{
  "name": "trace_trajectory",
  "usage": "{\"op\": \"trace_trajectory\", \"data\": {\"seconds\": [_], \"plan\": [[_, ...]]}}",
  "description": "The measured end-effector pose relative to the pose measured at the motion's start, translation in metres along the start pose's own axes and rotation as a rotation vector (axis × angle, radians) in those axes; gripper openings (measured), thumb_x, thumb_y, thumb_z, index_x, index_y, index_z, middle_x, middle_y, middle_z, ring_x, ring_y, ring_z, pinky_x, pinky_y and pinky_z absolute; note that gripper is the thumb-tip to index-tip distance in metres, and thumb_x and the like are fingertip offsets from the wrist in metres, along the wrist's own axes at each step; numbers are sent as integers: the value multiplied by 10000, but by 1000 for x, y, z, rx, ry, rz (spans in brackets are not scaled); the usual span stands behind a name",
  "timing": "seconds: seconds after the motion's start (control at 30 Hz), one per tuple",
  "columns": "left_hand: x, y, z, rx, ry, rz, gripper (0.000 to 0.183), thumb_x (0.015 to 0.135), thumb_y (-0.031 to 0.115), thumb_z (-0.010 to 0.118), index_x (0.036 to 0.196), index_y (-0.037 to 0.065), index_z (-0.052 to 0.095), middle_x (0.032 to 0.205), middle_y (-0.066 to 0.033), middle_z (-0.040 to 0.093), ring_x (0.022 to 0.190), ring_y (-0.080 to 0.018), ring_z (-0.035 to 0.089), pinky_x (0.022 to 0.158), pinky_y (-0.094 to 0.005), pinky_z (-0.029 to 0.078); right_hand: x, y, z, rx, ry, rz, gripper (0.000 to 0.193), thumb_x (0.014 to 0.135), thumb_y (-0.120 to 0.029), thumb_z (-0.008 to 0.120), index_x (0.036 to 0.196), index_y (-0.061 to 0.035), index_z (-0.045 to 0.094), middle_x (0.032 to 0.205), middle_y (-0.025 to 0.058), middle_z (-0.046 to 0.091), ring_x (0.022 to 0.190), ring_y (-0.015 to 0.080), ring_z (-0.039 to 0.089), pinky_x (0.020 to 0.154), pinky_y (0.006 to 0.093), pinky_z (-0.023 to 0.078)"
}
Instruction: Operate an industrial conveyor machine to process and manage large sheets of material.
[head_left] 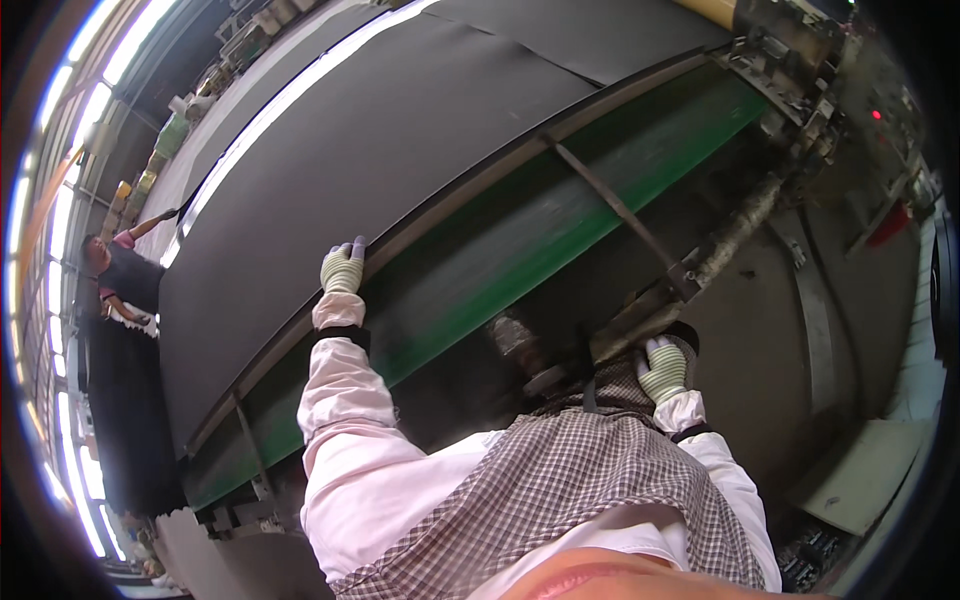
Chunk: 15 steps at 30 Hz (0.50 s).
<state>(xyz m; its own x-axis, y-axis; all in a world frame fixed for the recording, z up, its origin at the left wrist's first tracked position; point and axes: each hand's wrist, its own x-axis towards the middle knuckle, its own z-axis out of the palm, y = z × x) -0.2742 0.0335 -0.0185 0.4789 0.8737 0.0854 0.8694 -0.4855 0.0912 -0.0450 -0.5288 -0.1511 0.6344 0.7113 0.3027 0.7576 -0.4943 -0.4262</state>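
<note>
A wide dark grey sheet (330, 170) lies on a long machine bed. At its near edge rests my left hand (343, 268), in a striped white-and-green glove with purple-grey fingertips. The fingers there lie extended over the edge; the thumb is hard to make out. My right hand (662, 372), gloved alike, is low beside my body against my checked apron (570, 470). Its fingers lie stretched out and it holds nothing I can see. Under the sheet's edge runs a metal rail (450, 212), with a green belt (480, 310) below it.
A co-worker (130, 265) stands at the far left, an arm stretched toward the sheet. Dark material (125, 410) hangs down beside that person. A metal bar (615, 205) crosses the green belt. Machine parts (790, 80) and a roller shaft (740, 230) are at the right.
</note>
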Motion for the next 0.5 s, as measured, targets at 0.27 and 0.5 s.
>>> {"op": "trace_trajectory", "data": {"seconds": [0.27,0.5], "plan": [[5,-74,3,52,-10,-299,582,927,588,365,1251,164,598,1256,-167,563,1175,-380,511,995,-478,415,0,-1,2,-8,48,-13,181,757,-213,643,825,-56,584,822,164,586,767,358,574,676,480,470],[4,36,2,-6,6,19,562,925,594,381,1195,170,633,1190,-171,585,1116,-391,520,967,-491,427,2,-5,-3,29,50,7,174,760,-209,646,834,-60,596,822,159,589,768,351,581,682,470,479]]}}
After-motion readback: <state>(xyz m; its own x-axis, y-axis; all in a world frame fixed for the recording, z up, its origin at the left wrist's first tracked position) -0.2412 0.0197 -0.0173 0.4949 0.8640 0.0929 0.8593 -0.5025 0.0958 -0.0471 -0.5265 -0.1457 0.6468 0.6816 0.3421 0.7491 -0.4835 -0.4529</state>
